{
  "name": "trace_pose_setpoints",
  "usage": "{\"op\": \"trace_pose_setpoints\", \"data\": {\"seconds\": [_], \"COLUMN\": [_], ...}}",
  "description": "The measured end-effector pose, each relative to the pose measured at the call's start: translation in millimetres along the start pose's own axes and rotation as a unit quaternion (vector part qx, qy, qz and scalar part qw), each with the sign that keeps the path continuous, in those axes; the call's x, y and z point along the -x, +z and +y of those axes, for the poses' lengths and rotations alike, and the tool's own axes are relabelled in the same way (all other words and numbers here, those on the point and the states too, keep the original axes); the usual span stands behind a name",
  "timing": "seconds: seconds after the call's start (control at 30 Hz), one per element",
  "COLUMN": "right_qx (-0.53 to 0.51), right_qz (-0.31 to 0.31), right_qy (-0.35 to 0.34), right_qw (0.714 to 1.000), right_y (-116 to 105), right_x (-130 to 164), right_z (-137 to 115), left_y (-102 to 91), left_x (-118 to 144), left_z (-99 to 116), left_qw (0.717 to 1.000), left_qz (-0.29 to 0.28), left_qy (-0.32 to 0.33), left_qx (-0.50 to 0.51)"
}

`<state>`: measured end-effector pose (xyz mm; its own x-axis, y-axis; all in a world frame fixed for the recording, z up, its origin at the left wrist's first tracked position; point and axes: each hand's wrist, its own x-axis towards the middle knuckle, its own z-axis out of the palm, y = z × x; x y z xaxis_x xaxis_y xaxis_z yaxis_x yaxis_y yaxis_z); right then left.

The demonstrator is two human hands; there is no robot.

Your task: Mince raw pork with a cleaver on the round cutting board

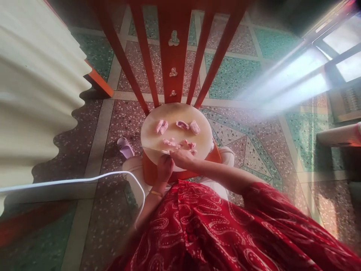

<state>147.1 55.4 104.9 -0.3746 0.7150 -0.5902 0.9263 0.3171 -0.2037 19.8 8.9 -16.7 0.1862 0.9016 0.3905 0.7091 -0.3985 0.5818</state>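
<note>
A round pale board (152, 113) rests on the seat of a red chair. On its far half lie several pink chunks (194, 127) that look like raw meat. Smaller pink pieces (170, 143) sit nearer, just beyond my hands. My right hand (183, 158) is closed at the board's near edge. Touching or nearly touching it, my left hand (166, 167) is closed lower down, partly below the rim. A thin straight strip (153, 149), a stick or a blade seen edge on, runs left from my fingers. What each hand grips is hidden.
The red slatted chair back (175, 56) rises beyond the board. A white cable (84, 180) crosses from the left to my left arm. A purple slipper (125, 147) lies on the speckled tile floor. A cream curtain (31, 94) hangs at left.
</note>
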Motion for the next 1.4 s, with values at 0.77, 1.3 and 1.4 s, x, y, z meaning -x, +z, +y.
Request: {"op": "trace_pose_setpoints", "data": {"seconds": [0.77, 1.3, 1.4], "right_qx": [0.028, 0.007, -0.027], "right_qz": [-0.006, -0.019, 0.007], "right_qy": [0.043, 0.016, -0.005], "right_qw": [0.999, 1.000, 1.000], "right_y": [13.9, 8.2, 4.6], "right_x": [65.7, 17.4, -1.7], "right_z": [25.6, 18.2, 4.4], "left_y": [-4.1, -6.5, -5.9], "left_x": [-1.7, -5.3, -5.8], "left_z": [8.9, 10.7, 8.7], "left_qw": [0.999, 1.000, 1.000], "left_qz": [0.004, -0.002, 0.000], "left_qy": [0.026, -0.003, 0.003], "left_qx": [-0.019, 0.015, -0.002]}}
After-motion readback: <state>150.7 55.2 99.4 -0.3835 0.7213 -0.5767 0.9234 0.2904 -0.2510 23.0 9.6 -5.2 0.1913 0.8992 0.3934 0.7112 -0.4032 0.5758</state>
